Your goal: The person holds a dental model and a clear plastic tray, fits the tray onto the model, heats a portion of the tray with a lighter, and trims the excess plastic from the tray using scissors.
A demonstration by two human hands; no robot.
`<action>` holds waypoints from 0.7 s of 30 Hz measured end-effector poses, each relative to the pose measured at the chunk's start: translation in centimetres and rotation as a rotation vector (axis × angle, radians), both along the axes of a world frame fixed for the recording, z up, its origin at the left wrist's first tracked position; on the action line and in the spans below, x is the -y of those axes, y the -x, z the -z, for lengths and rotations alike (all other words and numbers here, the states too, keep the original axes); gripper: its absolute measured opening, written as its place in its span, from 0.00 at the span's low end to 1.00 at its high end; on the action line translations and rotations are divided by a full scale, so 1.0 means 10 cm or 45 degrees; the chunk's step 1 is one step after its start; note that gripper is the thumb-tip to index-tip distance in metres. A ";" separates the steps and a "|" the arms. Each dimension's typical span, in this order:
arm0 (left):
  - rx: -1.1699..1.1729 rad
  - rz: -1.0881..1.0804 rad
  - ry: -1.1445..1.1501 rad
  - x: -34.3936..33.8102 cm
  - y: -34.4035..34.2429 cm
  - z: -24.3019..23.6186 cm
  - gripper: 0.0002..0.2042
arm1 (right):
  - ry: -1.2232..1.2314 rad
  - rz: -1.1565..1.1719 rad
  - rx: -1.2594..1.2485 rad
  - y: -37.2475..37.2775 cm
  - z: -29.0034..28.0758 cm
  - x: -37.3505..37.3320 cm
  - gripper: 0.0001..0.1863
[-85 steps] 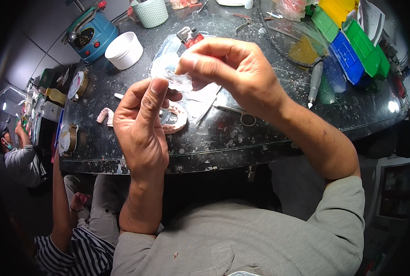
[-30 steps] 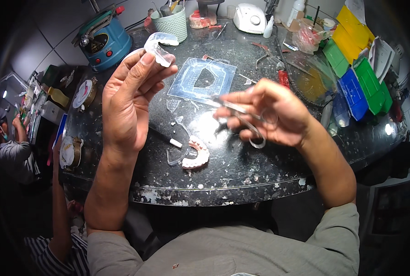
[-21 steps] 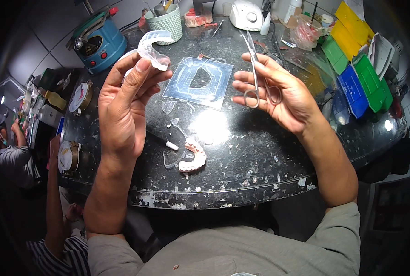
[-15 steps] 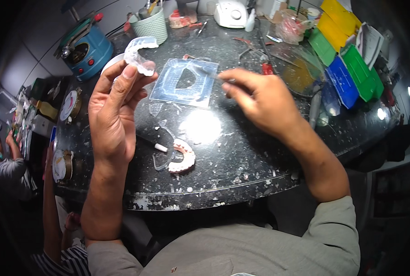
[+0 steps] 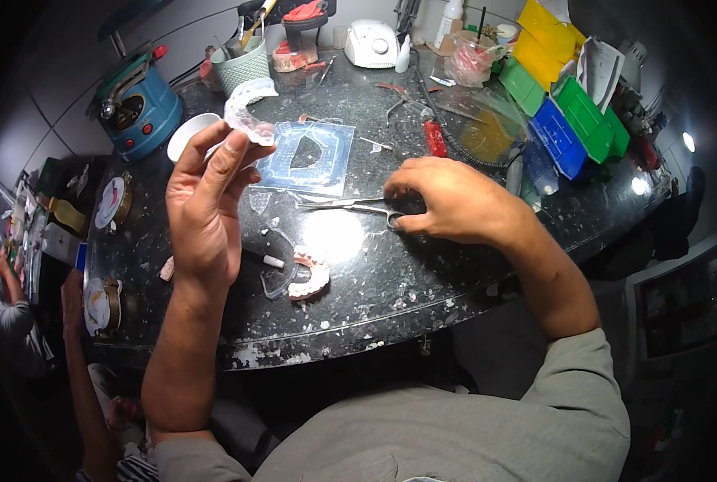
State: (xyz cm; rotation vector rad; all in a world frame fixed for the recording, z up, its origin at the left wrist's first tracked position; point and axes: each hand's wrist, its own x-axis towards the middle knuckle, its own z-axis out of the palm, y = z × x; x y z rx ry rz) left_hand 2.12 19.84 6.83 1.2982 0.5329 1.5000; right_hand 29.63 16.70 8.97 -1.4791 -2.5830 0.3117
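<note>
My left hand [image 5: 210, 189] is raised over the bench, pinching a clear U-shaped dental tray [image 5: 246, 114] between thumb and fingers. At the right, the fingers of my right hand [image 5: 459, 201] close round the handle loops of metal scissors [image 5: 346, 205]. The blades point left, low over the bench. Just beyond them lies a clear plastic sheet [image 5: 334, 165] with a hole cut out of its middle. Nearer me, a dental model [image 5: 309, 273] with a row of teeth rests beside a curved clear offcut [image 5: 276, 281] and a white-tipped pen [image 5: 272, 261].
A blue machine [image 5: 143, 112] stands at the far left, near a white bowl [image 5: 186, 138] and a pale green basket [image 5: 244, 71]. Behind is a white control box [image 5: 371, 44]. Green, yellow and blue bins [image 5: 567, 132] sit at the right. A red-handled tool [image 5: 435, 138] lies before them.
My right hand has come down and nearer me, with the scissors now plainly in view and away from the sheet. The left hand still holds the dental tray up.
</note>
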 end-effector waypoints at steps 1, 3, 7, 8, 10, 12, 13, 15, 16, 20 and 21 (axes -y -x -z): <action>0.009 0.015 -0.006 0.01 0.00 -0.01 0.13 | 0.064 0.049 0.017 0.04 -0.04 0.00 0.17; 0.031 0.002 0.022 0.06 -0.03 -0.07 0.13 | 0.147 0.044 0.047 0.10 -0.10 -0.06 0.17; 0.049 -0.003 0.092 0.03 -0.03 -0.09 0.12 | 0.385 0.024 0.044 0.14 -0.19 -0.21 0.16; 0.046 0.011 0.106 0.02 -0.03 -0.08 0.12 | 0.382 0.017 0.049 0.16 -0.19 -0.21 0.16; 0.054 -0.003 0.107 0.00 -0.03 -0.08 0.12 | 0.317 0.045 0.164 0.20 -0.18 -0.20 0.17; 0.039 -0.035 0.100 0.01 -0.03 -0.08 0.13 | 0.270 0.002 0.180 0.23 -0.16 -0.15 0.17; 0.038 -0.039 0.101 0.01 -0.03 -0.08 0.13 | 0.297 0.021 0.182 0.29 -0.22 -0.10 0.17; 0.039 -0.022 0.108 0.01 -0.02 -0.08 0.13 | 0.292 0.048 0.197 0.31 -0.22 -0.04 0.19; 0.039 -0.024 0.109 0.01 -0.02 -0.07 0.13 | 0.293 0.046 0.197 0.30 -0.23 -0.04 0.19; 0.059 -0.010 0.131 0.00 -0.03 -0.07 0.13 | 0.417 0.060 0.358 0.24 -0.26 0.00 0.20; 0.063 -0.014 0.148 0.00 -0.02 -0.07 0.12 | 0.451 0.073 0.420 0.22 -0.26 0.02 0.19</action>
